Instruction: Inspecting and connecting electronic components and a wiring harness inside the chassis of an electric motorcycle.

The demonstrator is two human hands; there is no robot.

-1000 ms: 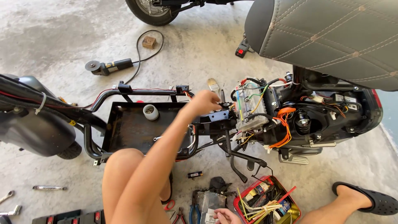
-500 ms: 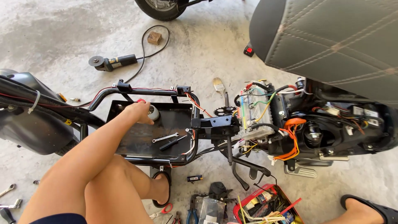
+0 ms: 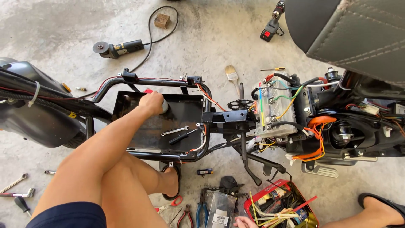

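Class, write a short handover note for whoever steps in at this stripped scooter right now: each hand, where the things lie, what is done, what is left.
Left hand: closed over a white tape roll in the black floor tray.
Right hand: only fingertips show at the bottom edge, by a clear plastic bag; grip unclear.
Wrench and screwdriver lie in the tray.
Done: panels off, wiring and battery pack exposed.
Left: tools not yet picked up.

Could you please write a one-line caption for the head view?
Left hand grips a tape roll in a stripped scooter's black tray; wrench and screwdriver lie beside.
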